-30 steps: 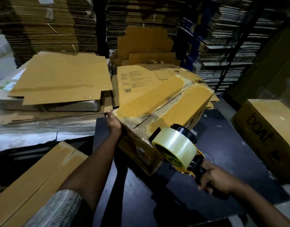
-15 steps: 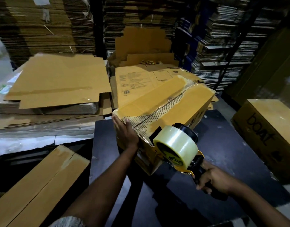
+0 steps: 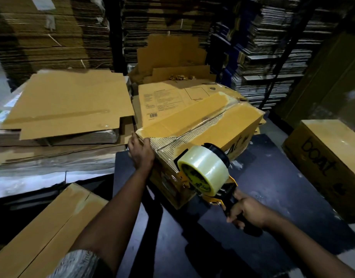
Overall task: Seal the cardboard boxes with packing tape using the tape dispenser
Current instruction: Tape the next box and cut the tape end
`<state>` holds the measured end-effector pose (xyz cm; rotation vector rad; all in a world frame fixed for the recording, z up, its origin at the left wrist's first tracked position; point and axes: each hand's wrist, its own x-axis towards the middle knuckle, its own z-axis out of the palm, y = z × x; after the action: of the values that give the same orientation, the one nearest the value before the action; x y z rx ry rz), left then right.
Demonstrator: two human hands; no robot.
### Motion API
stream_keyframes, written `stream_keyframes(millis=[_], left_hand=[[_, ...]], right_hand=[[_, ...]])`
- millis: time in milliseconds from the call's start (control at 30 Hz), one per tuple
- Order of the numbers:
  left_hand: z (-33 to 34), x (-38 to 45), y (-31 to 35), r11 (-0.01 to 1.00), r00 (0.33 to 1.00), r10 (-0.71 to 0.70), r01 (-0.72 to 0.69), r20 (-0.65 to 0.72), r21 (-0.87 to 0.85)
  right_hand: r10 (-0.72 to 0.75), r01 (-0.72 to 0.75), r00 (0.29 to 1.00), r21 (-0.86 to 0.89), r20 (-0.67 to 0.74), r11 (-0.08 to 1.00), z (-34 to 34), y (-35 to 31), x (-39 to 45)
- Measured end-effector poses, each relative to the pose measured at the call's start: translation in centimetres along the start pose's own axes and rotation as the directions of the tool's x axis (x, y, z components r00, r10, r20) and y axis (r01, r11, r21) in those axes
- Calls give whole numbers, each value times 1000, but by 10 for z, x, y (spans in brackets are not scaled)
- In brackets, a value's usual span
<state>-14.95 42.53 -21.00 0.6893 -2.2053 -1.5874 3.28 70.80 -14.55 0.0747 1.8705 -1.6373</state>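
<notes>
the cardboard box (image 3: pixel 194 129) lies tilted on the dark bench (image 3: pixel 262 197) in the middle of the scene, with its long top seam running from near left to far right. the glossy patches on both top flaps look like tape already laid, but the middle seam still shows bare corrugated ribs, so i judge that the sealing of this box is only partly done and the centre strip is still to come. the left hand (image 3: pixel 141 153) is laid on the near left corner of the box, its grip on the edge with the thumb over the top, and it seems to steady the box. the right hand (image 3: pixel 246 213) has its grip closed round the black handle of the tape dispenser (image 3: pixel 212 177), which is held at the near end of the box, just beside the seam; i cannot tell if the tape already touches the cardboard. the roll is clear, smooth and shiny on a yellow and black frame. at the right stands another box (image 3: pixel 328 159), shiny on top, so probably sealed. a long flat box (image 3: pixel 42 233) lies at the near left. flat cardboard sheets (image 3: pixel 70 103), matte and stiff, lie in piles at the far left.
</notes>
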Motion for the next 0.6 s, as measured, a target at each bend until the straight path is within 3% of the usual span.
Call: stream_keyframes(millis=[67,133,233,300,600], left_hand=[[1,-10,5,996,995,67,-70,-73,-49],[5,-28,3,963,972,218,-229,-89,-144],[20,-56,-16,877,890,451,-456,-68,-148],[29,-66,-23,838,850,520,-526,-78,-146],[27,-59,-18,872,870,490,-489,60,-37]], right_hand=[[-6,6,1000,-5,6,1000,1,0,7],[-10,10,1000,1,6,1000,1,1,12],[-10,10,1000,-2,7,1000,1,3,14],[-9,9,1000,-9,23,1000,1,3,13],[42,-37,999,-191,22,981,-11,-1,15]])
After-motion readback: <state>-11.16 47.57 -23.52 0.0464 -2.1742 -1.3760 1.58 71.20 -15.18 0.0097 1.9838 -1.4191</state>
